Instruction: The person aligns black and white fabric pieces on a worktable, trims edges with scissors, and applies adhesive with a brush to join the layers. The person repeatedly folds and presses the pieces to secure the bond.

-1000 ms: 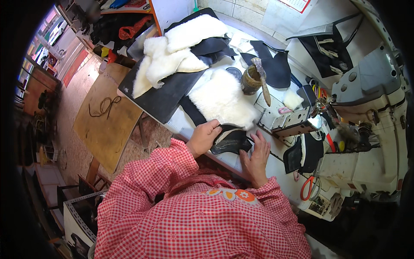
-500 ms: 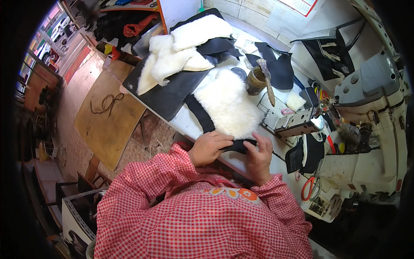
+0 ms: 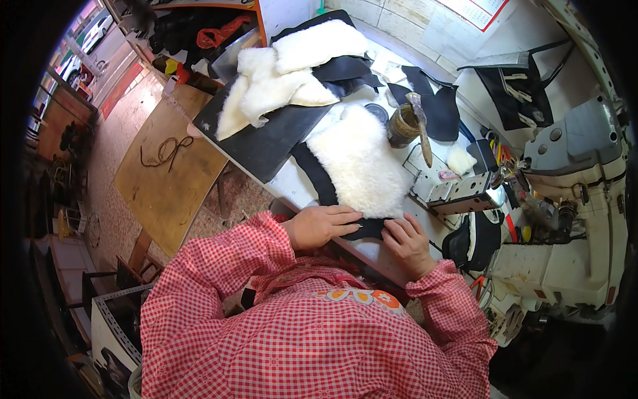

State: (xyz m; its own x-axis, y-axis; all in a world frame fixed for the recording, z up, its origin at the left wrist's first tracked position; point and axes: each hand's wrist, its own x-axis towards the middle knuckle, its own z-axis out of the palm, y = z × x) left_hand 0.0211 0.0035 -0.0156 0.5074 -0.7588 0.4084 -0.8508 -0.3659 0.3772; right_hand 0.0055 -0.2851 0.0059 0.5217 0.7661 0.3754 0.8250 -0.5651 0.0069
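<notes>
A fluffy white fleece piece (image 3: 365, 163) lies on the worktable, with black material (image 3: 316, 174) showing along its left side. At its near end a black strip (image 3: 367, 230) runs between my two hands. My left hand (image 3: 322, 227) has its fingers drawn together over the left part of this strip, the thumb close to the fingertips. On the strip's right end, my right hand (image 3: 409, 245) is closed with bent fingers; its thumb is mostly hidden. Both hands touch the strip by the table's near edge.
Beyond the fleece stands an open brown jar (image 3: 403, 126) with a brush (image 3: 420, 130) across its top. More white fleece pieces (image 3: 279, 86) lie on a black sheet (image 3: 266, 146) at the far left. A sewing machine (image 3: 565, 199) fills the right side. Black cut pieces (image 3: 435, 110) lie farther back.
My right hand has gone from spread thumb and fingers to bent fingers lying closer together on the strip. My left hand stays on the strip. The whole view has shifted slightly.
</notes>
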